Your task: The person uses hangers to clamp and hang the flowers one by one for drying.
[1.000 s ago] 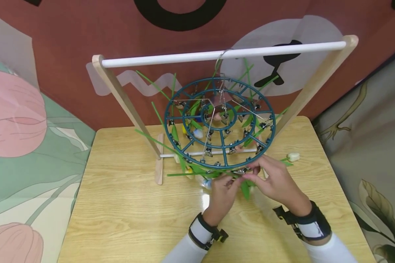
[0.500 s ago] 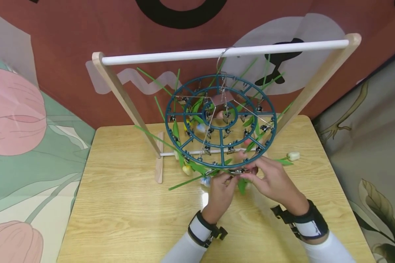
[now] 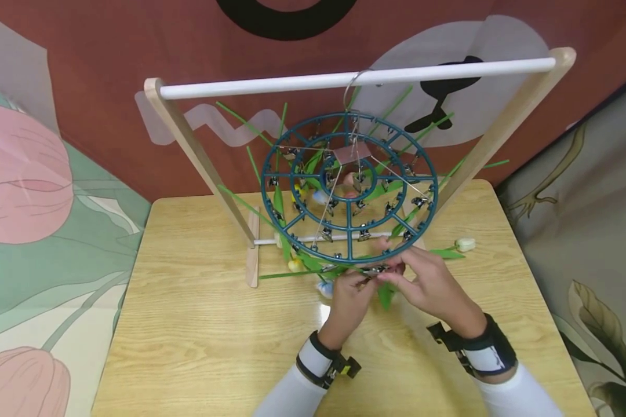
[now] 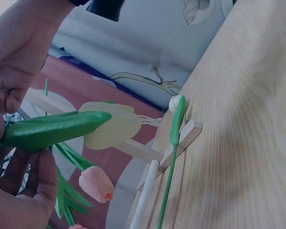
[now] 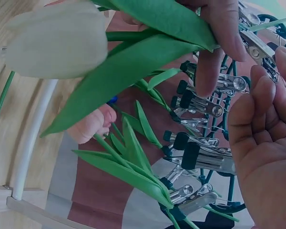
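Clipping a white tulip (image 5: 57, 40) at the near rim of the round hanger (image 3: 348, 197).

Left hand (image 3: 350, 296) pinches its green leaf; right hand (image 3: 433, 284) pinches a clip (image 3: 377, 270). If the hanger swings, the tulip could slip onto the table (image 3: 188, 324).
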A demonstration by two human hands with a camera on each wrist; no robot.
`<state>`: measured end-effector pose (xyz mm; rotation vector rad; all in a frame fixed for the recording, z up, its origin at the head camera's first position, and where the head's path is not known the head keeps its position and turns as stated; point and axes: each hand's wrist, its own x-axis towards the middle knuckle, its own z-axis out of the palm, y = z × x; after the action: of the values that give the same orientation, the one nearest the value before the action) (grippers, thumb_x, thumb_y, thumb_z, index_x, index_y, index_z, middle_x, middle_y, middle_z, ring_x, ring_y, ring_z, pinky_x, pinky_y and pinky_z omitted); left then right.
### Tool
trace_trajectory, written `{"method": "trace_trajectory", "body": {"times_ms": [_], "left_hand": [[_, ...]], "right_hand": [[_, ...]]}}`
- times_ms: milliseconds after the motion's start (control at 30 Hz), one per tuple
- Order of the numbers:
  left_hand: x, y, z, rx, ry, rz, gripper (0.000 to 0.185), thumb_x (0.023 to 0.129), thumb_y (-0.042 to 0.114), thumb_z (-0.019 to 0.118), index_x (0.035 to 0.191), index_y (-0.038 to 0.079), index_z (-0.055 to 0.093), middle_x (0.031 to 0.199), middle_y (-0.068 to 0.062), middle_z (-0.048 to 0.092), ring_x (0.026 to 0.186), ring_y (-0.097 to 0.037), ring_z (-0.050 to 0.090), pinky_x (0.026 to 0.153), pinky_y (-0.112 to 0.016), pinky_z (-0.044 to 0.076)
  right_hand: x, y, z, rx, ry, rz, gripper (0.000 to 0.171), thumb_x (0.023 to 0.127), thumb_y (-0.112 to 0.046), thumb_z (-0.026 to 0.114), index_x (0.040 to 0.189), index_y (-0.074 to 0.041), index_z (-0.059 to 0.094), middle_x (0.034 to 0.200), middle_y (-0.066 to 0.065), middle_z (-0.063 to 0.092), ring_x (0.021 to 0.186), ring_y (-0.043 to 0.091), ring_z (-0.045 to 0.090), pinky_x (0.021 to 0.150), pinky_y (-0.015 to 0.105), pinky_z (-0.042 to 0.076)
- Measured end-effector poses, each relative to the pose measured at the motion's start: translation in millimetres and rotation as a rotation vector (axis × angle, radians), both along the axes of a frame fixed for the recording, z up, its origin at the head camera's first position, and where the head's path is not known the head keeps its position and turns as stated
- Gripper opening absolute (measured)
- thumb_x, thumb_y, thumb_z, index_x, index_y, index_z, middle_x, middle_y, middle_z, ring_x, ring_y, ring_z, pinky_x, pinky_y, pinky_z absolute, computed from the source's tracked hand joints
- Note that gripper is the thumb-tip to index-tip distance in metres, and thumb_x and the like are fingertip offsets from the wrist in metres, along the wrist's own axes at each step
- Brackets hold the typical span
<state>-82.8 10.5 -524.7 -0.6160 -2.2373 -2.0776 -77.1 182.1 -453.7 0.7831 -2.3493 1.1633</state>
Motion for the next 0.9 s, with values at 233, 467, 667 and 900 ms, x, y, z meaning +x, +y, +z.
{"method": "trace_trajectory", "body": {"times_ms": [233, 467, 667, 900], "left_hand": [[-2.2, -4, -3.6, 0.061, -0.095, -0.012, 0.012, 0.096, 0.006, 0.071, 0.102, -0.002, 0.079, 0.103, -0.017, 0.077, 0.081, 0.0, 0.063, 0.067, -0.016, 0.055], [-5.5, -16, -4.2, 0.121, -0.116, 0.04, 0.011, 0.094, 0.003, 0.073, 0.099, -0.006, 0.077, 0.092, -0.022, 0.072, 0.074, 0.001, 0.057, 0.062, -0.015, 0.05], [-7.9, -31, -1.4, 0.15, -0.128, 0.101, 0.015, 0.094, -0.001, 0.071, 0.102, -0.013, 0.075, 0.103, -0.029, 0.073, 0.097, -0.002, 0.063, 0.079, -0.018, 0.058], [-10.9, -47, -5.6, 0.231, -0.146, 0.139, 0.016, 0.096, -0.006, 0.066, 0.102, -0.02, 0.07, 0.104, -0.04, 0.065, 0.102, -0.01, 0.066, 0.084, -0.018, 0.059]], "right_hand": [[0.0, 0, -3.0, 0.036, -0.11, -0.026, 0.031, 0.095, -0.034, 0.075, 0.11, -0.007, 0.068, 0.09, -0.004, 0.069, 0.079, 0.008, 0.062, 0.071, 0.01, 0.05], [5.5, 16, -7.6, 0.08, -0.132, -0.081, 0.019, 0.092, -0.015, 0.079, 0.109, -0.01, 0.071, 0.093, -0.005, 0.073, 0.081, 0.007, 0.065, 0.072, 0.013, 0.052], [11.3, 38, -7.7, 0.105, -0.097, -0.191, 0.025, 0.086, 0.001, 0.078, 0.107, -0.011, 0.074, 0.087, -0.005, 0.074, 0.076, 0.003, 0.064, 0.067, 0.011, 0.05], [15.5, 51, -10.5, 0.117, -0.137, -0.233, 0.025, 0.085, 0.007, 0.077, 0.104, -0.009, 0.073, 0.084, -0.005, 0.073, 0.073, -0.001, 0.062, 0.064, 0.011, 0.05]]}}
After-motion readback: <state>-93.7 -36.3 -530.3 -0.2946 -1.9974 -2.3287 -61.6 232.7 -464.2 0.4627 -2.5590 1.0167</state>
